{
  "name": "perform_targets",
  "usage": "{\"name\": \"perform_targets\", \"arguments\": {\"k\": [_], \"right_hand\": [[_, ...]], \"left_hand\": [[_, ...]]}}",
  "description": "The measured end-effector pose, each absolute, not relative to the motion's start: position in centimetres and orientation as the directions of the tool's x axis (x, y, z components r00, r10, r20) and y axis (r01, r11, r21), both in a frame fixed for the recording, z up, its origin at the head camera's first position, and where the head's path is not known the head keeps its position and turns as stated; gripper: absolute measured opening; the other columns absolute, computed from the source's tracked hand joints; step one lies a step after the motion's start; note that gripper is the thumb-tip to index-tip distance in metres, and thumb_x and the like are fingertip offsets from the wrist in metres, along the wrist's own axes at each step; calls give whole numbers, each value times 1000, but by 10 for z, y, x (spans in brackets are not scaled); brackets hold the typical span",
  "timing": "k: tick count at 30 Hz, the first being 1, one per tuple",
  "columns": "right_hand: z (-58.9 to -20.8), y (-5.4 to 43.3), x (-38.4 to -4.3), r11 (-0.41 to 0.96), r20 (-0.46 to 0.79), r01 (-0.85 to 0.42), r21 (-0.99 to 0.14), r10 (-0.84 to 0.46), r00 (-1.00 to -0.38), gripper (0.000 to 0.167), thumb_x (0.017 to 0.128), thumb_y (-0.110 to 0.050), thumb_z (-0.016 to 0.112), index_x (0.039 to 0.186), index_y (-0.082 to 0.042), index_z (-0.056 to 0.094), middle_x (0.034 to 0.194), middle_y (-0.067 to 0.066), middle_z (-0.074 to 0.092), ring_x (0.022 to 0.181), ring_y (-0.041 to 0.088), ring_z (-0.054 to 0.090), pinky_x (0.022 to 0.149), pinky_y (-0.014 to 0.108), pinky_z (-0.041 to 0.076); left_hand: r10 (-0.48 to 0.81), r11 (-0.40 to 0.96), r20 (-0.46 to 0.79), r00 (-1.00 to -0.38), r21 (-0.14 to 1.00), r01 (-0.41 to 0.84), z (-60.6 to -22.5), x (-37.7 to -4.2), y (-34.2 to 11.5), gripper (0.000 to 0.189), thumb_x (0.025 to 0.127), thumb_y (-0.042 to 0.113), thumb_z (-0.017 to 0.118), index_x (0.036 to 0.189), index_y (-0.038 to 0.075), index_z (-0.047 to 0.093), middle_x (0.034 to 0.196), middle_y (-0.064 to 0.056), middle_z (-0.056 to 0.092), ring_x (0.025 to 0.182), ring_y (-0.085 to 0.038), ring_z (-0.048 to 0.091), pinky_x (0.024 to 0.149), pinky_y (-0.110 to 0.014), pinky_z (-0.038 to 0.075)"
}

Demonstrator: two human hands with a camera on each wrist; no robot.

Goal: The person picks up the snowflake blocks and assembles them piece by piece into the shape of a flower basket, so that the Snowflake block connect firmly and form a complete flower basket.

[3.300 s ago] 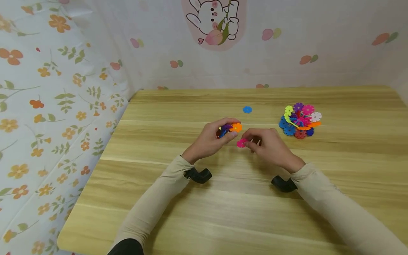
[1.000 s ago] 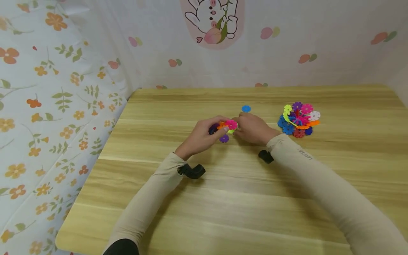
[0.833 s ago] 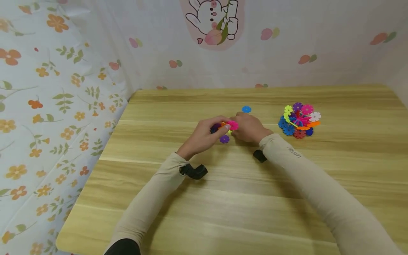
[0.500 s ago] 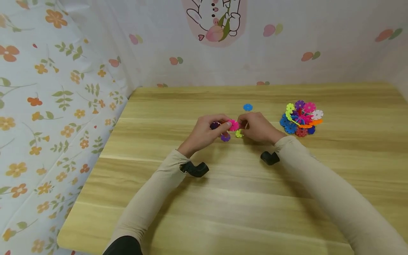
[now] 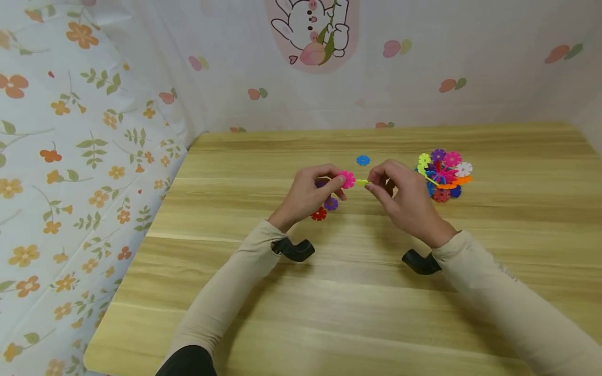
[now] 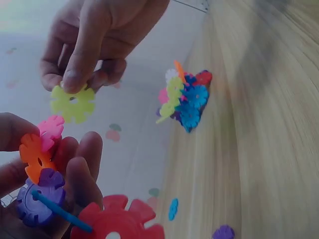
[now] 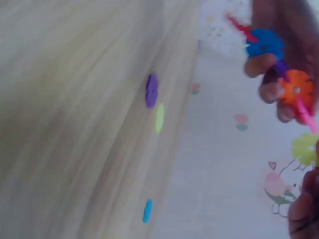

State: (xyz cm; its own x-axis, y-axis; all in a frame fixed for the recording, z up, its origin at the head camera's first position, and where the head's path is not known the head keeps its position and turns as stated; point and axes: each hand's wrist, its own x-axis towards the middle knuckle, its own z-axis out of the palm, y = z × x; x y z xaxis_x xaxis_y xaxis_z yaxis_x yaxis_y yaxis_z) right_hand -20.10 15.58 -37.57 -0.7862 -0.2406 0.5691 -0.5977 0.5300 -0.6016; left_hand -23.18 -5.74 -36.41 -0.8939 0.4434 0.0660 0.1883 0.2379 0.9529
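Note:
My left hand [image 5: 312, 190] grips a chain of slotted plastic flower discs. In the left wrist view it runs from a pink disc [image 6: 51, 132] through an orange disc [image 6: 34, 158], a purple disc [image 6: 41, 200] and an edge-on blue disc [image 6: 62, 211] to a red disc [image 6: 122, 219]. My right hand [image 5: 406, 201] pinches a yellow-green disc [image 6: 74, 107] between thumb and fingers. That disc is close beside the chain's pink end, edge-on in the head view. My left fingers hide much of the chain there.
On the table [image 5: 338, 303] lie a loose purple disc [image 5: 331, 204], a blue disc [image 5: 363, 160] and a light green disc [image 7: 159, 118]. A multicoloured built cluster of discs [image 5: 441, 177] stands to the right. A patterned cloth [image 5: 226, 68] hangs behind the table.
The pink disc, earlier in my right hand, is now on the chain in my left. My right hand has picked up a yellow-green disc and drawn back to the right. The red disc has come into view.

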Motion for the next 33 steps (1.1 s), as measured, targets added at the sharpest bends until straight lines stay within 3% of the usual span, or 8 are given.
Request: {"name": "perform_targets", "arguments": {"k": [6,10,15,19,23,26,30,33], "right_hand": [[-377,153,-197,554,727,-713,-429,-256,-637,14,84,7,74,89,1,62,81,11,62,69,11,50,63,14,38],[-377,151,-194,569,755,-731,-376,-270,-598,16,83,6,75,90,1,62,83,13,63,70,15,55,66,17,42],[-380,147,-189,572,806,-749,-333,-240,-541,18,80,9,76,90,4,61,84,15,64,71,21,61,69,24,50],[-382,144,-184,585,867,-776,-235,-235,-440,8,91,3,67,90,6,61,81,17,61,67,26,60,59,36,51],[-382,140,-181,601,912,-793,-102,-262,-316,16,99,-5,58,89,8,62,77,17,59,62,27,56,53,39,51],[-381,137,-180,604,919,-796,-36,-292,-263,17,100,-3,56,89,8,63,76,17,59,62,27,56,53,39,52],[-379,135,-180,603,901,-797,-39,-323,-289,11,96,1,60,88,8,64,77,17,60,64,27,58,56,39,55],[-378,139,-185,571,855,-808,-150,-336,-396,13,90,0,71,95,7,62,87,18,62,67,25,63,59,37,57]], "left_hand": [[449,213,81,-890,957,194,-359,-230,-53,20,104,18,55,105,2,68,85,-18,72,65,-26,68,69,-62,57],[449,214,94,-889,954,209,-356,-228,-54,19,103,17,55,106,3,68,84,-17,71,68,-27,69,70,-60,58],[471,189,119,-874,954,232,-354,-222,-55,21,103,15,55,108,3,70,89,-19,71,72,-20,70,69,-56,59],[485,196,199,-852,924,328,-350,-215,-53,20,103,14,55,107,2,71,86,-17,72,66,-15,66,62,-44,59],[480,234,290,-828,867,440,-347,-208,-52,18,102,12,56,102,3,72,78,-10,73,61,-13,62,56,-30,55],[479,241,355,-803,826,509,-348,-205,-51,18,101,10,57,99,1,72,77,-9,71,62,-10,61,57,-26,54],[488,263,404,-774,777,572,-350,-206,-50,19,102,8,54,98,0,70,78,-9,71,63,-9,61,58,-23,52],[493,300,363,-791,782,546,-352,-212,-56,18,103,10,53,101,1,69,81,-9,72,66,-8,65,56,-22,52]]}}
